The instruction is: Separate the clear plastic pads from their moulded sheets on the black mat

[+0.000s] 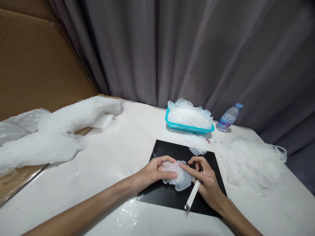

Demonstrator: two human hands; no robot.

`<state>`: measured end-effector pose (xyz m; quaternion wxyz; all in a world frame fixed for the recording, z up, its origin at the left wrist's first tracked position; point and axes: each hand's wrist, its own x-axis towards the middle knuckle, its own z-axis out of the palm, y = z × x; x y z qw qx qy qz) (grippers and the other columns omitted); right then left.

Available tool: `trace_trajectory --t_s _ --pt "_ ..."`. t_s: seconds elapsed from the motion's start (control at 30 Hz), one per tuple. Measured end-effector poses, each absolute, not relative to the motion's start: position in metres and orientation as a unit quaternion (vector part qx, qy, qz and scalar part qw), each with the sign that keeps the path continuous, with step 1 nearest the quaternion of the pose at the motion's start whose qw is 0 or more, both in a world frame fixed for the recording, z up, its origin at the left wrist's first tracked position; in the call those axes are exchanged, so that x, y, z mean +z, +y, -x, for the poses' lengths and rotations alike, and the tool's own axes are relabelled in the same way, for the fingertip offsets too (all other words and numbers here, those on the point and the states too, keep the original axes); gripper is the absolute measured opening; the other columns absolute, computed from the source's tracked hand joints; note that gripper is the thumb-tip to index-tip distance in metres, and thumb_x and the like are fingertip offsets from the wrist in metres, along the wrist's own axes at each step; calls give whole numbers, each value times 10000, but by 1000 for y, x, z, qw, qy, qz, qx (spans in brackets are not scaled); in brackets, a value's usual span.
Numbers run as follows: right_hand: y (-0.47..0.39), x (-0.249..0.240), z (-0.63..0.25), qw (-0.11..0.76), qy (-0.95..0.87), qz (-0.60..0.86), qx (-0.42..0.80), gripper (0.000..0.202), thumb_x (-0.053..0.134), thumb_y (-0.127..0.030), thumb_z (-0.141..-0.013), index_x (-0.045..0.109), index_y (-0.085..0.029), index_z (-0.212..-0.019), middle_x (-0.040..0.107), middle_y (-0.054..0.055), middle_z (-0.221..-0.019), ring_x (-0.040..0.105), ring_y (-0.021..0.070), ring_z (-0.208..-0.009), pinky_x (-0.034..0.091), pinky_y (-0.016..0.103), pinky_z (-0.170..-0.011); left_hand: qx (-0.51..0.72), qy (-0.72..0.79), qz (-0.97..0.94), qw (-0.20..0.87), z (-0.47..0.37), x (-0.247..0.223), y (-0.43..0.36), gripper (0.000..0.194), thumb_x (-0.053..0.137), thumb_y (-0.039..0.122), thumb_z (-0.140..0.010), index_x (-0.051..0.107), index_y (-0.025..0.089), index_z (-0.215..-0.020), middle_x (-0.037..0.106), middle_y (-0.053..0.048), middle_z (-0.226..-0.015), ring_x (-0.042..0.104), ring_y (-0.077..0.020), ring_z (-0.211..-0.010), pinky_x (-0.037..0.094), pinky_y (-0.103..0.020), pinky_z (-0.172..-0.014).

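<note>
My left hand (pixel 163 168) pinches a small stack of translucent, frosted, flat pieces with wavy edges (pixel 183 178), thumb on top. My right hand (pixel 206 178) has a slim white stick-like tool (pixel 193 195) tucked in its fingers; the tool's lower end looks dark and shiny, and its exact kind is unclear. The right index finger touches the top piece near its upper edge. Both hands are above a black rectangular mat (pixel 169 149). At the mat's far edge lie more frosted pieces (pixel 198 144), partly on the mat.
A turquoise basket (pixel 189 128) heaped with frosted pieces stands at the back, beside a water bottle (pixel 228 118). Tangled clear scraps (pixel 253 160) cover the right side. Frosted sheets (pixel 49 141) are piled at left near a cardboard box (pixel 36 59). A grey curtain (pixel 137 49) hangs behind.
</note>
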<state>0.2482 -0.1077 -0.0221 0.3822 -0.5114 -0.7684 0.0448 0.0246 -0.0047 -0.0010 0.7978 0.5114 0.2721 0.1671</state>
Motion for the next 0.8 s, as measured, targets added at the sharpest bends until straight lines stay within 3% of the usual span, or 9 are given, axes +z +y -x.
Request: trace_trajectory --t_s 0.17,0.3,0.4,0.53,0.63,0.8 --pt "-99 -22 -261 369 -745 552 57 610 524 -168 -1030 382 -372 -1587 593 73 -1120 605 223 -982 562 379 -860 187 275 -545 770 -19 -2 -1 419 877 402 -779 614 171 -1011 687 5 -801 615 -115 -668 447 -230 -636" --pt "-88 -33 -296 366 -681 635 -2 477 593 -318 -1013 521 -279 -1483 615 104 -1138 589 285 -1042 538 463 -899 184 287 -577 742 -13 4 3 344 789 443 -876 641 175 -1035 652 23 -743 562 -96 -630 382 -208 -588" --pt "-85 -35 -311 366 -651 665 19 396 615 -415 -992 637 -243 -1348 622 120 -1158 579 308 -1068 524 477 -898 190 290 -575 741 -12 10 2 326 738 463 -920 631 178 -1038 632 29 -737 537 -87 -632 372 -207 -600" --pt "-94 -21 -289 404 -651 626 146 273 566 -414 -1025 701 -279 -1220 685 71 -1040 604 252 -947 515 411 -855 199 286 -567 747 -14 12 -3 331 716 473 -936 603 176 -1028 592 43 -700 489 -79 -607 348 -203 -580" --pt "-107 -9 -259 409 -647 596 244 274 657 -423 -976 700 -305 -1220 716 21 -907 589 221 -832 507 369 -800 200 288 -559 751 -14 12 -8 351 710 489 -935 594 176 -1042 551 55 -684 447 -73 -587 318 -197 -552" --pt "-116 -6 -238 433 -601 600 302 225 714 -432 -938 732 -305 -1123 730 -33 -758 535 182 -694 478 385 -882 192 290 -532 772 -12 12 -13 386 680 517 -947 642 161 -1090 599 1 -840 552 -117 -738 440 -231 -673"
